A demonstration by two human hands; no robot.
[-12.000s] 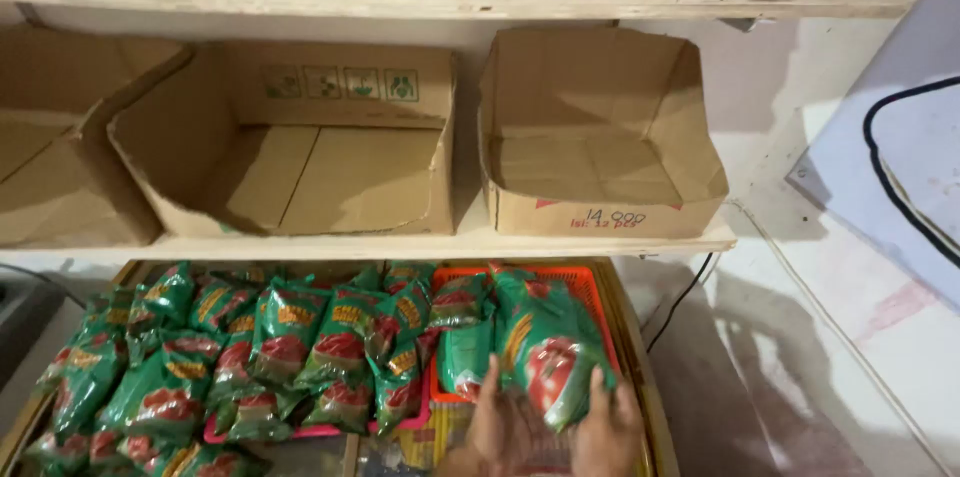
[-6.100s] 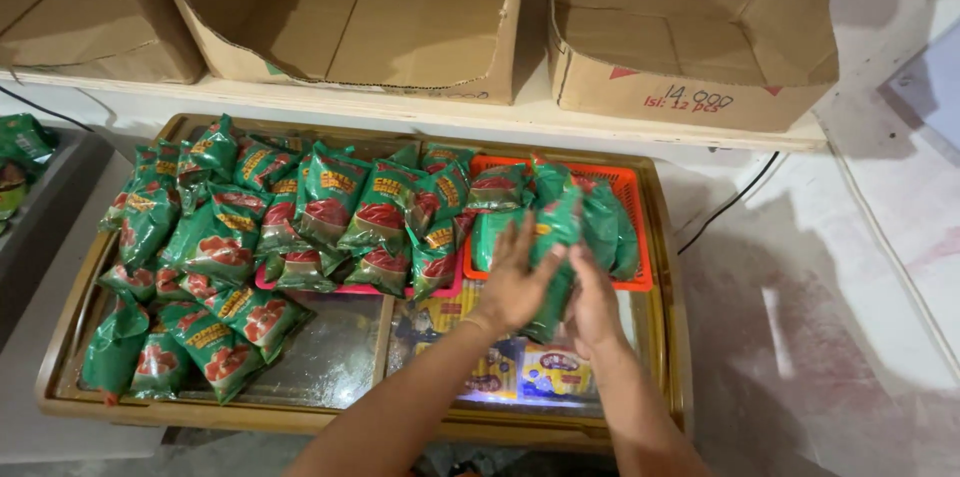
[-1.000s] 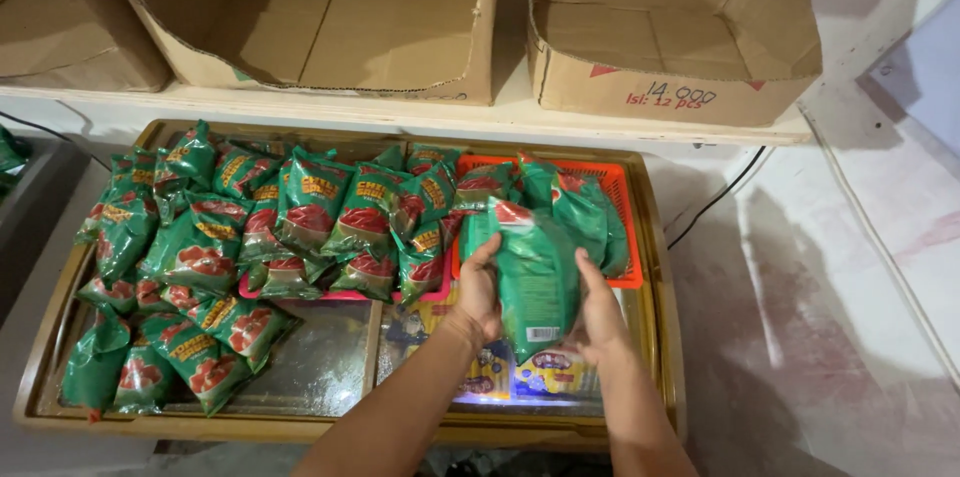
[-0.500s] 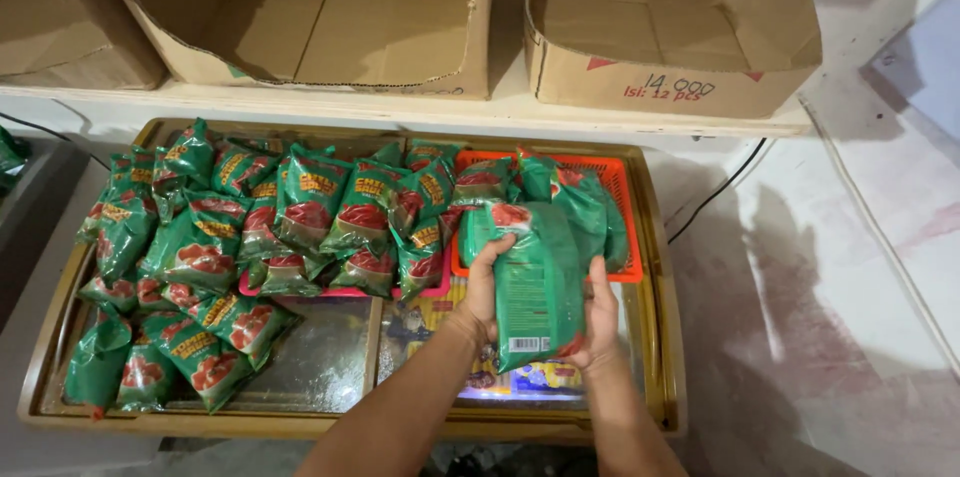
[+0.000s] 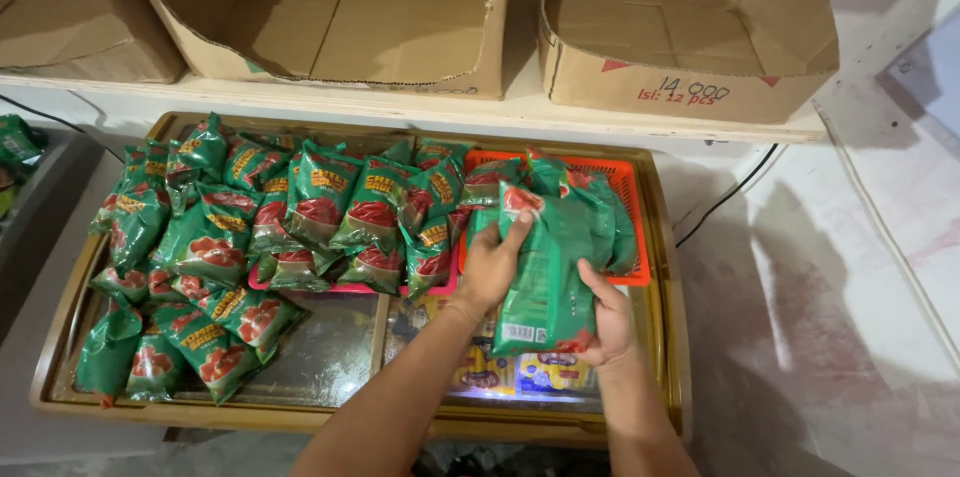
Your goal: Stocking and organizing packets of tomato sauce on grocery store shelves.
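Over a glass-topped freezer chest point(image 5: 330, 357) under shelved cardboard boxes point(image 5: 690, 27), both hands point(image 5: 545, 292) clamped on green packets point(image 5: 545, 277).

**A:** Two bare forearms enter from the lower edge of the head view, one from the left of centre, one from the right. What is worn?

**B:** Nothing that shows. No sleeve or cuff reaches the visible part of either arm, and both wrists are free of any watch, band or bracelet.

**A:** And the hands?

**B:** The left hand point(image 5: 492, 265) and the right hand point(image 5: 607, 319) are ungloved. No ring can be made out on any finger in view, and the nails look short and unpainted, though they are small in the picture.
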